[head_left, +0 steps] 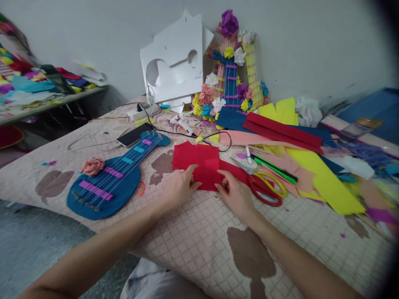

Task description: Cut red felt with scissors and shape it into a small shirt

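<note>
Red crepe paper squares (207, 160) lie in front of me on the cloth, partly overlapping and creased. My left hand (182, 185) has its thumb and curled forefinger on the lower left part of the front square. At that square's right edge, my right hand (233, 193) grips with thumb and forefinger; the other fingers are tucked under and partly hidden. A red strip (233, 172) runs out behind my right hand. Beside it lie scissors (264, 191) with red and yellow handles. To the left rests a blue paper guitar (106, 182) with purple bars, white strings and a pink paper flower (92, 166).
Behind the squares are a glue gun (183, 125), a phone (135, 135) and a power strip (141, 112) with cables. Green and black cutters (274, 168) and folded coloured paper (324, 178) spread rightward. Decorated paper guitars (232, 83) and white foam board (174, 62) lean against the wall.
</note>
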### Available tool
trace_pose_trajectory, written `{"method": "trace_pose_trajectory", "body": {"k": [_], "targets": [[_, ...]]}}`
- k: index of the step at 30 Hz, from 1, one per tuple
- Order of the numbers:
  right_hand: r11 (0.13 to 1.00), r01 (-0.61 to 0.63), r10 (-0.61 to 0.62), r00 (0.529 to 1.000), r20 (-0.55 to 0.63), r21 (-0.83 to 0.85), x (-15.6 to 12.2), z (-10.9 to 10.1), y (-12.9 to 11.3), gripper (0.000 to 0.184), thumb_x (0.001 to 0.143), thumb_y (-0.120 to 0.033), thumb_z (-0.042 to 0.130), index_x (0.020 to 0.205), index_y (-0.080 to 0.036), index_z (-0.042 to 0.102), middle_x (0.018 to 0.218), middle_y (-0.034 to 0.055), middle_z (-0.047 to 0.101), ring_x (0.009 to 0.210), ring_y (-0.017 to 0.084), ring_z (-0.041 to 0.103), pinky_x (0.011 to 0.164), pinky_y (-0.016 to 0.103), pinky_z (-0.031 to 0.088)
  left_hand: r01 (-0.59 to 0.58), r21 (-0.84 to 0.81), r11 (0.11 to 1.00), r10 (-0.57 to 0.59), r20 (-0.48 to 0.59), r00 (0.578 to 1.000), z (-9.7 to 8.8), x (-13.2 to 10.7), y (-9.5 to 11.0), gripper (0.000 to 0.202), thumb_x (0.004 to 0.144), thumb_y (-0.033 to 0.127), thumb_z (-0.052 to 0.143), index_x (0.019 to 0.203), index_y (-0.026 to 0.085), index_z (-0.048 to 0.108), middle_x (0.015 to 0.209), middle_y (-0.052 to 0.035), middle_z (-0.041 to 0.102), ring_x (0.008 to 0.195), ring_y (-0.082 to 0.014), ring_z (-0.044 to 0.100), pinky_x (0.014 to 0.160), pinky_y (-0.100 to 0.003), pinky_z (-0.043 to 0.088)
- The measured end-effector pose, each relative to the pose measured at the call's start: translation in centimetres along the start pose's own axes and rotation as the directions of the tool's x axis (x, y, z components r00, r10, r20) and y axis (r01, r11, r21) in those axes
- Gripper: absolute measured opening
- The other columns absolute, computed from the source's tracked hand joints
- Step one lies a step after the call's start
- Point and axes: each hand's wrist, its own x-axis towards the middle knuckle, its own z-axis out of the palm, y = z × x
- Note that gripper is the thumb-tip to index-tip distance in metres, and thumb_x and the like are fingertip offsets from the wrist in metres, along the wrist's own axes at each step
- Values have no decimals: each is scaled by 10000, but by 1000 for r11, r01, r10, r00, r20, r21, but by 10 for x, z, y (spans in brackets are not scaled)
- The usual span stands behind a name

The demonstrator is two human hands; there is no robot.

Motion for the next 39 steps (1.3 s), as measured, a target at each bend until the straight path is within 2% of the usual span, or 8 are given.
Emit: {"method": "trace_pose_trajectory", "body": {"k": [19, 22, 24, 27, 30, 33, 37, 39], "targets": [[994, 50, -50, 999, -5, -99, -1, 2, 1, 376, 857, -259, 502, 1221, -165, 515, 840, 59, 666, 710, 203, 627, 616, 308, 462, 18, 90, 996, -17, -6, 1000, 2, -3, 1, 511, 836, 266, 580, 1308, 162, 414, 773, -15, 645, 717, -154, 604, 652, -254, 453], [994, 64, -65, 998, -11, -92, -1, 0, 0, 362, 862, -247, 497, 1218, -182, 513, 936, 84, 651, 764, 216, 637, 635, 322, 480, 0, 106, 994, 5, -42, 999, 4, -4, -1, 532, 840, 274, 582, 1323, 149, 399, 876, -51, 639, 773, -173, 605, 695, -290, 481], [994, 71, -72, 997, -1, -86, -2, -1, 0, 361, 868, -242, 492, 1224, -182, 509, 1003, 100, 628, 784, 217, 641, 631, 322, 488, -77, 120, 990, 89, -95, 991, 5, -4, -5, 513, 846, 249, 573, 1318, 144, 403, 1019, -94, 607, 893, -198, 594, 767, -328, 492], [994, 78, -77, 997, 15, -76, -3, -1, 1, 363, 876, -236, 484, 1234, -177, 503, 1061, 113, 592, 763, 204, 639, 622, 321, 495, -278, 173, 945, 300, -117, 947, 4, -6, -10, 424, 884, 167, 495, 1304, 177, 436, 1180, -118, 534, 1070, -215, 531, 883, -371, 465], [994, 90, -88, 996, 21, -69, -4, -2, 3, 346, 874, -221, 484, 1217, -187, 515, 1056, 104, 587, 760, 200, 636, 632, 325, 501, -504, 267, 821, 511, 48, 858, -1, -10, -10, 417, 913, 125, 419, 1312, 239, 456, 1277, -99, 508, 1188, -239, 463, 956, -420, 418], [993, 98, -96, 995, 31, -60, -4, -2, 4, 325, 871, -208, 488, 1192, -179, 531, 1052, 102, 589, 766, 199, 634, 648, 330, 510, -641, 359, 679, 602, 228, 765, -6, -14, -5, 384, 928, 146, 406, 1299, 203, 489, 1319, -107, 511, 1247, -277, 419, 998, -458, 375], [991, 111, -110, 994, 18, -74, -5, -3, 3, 323, 875, -193, 485, 1190, -155, 547, 1054, 120, 587, 803, 214, 637, 648, 339, 526, -632, 463, 621, 579, 273, 768, -7, -18, 0, 348, 928, 114, 387, 1233, 173, 545, 1288, -104, 552, 1243, -252, 435, 1014, -431, 358], [979, 177, -179, 984, -9, -103, -9, -5, 0, 339, 889, -177, 458, 1215, -146, 547, 1107, 143, 581, 924, 241, 624, 733, 372, 537, -623, 508, 594, 582, 263, 769, -4, -19, -1, 349, 924, 111, 398, 1234, 179, 544, 1287, -92, 555, 1239, -243, 440, 1022, -422, 349]]}}
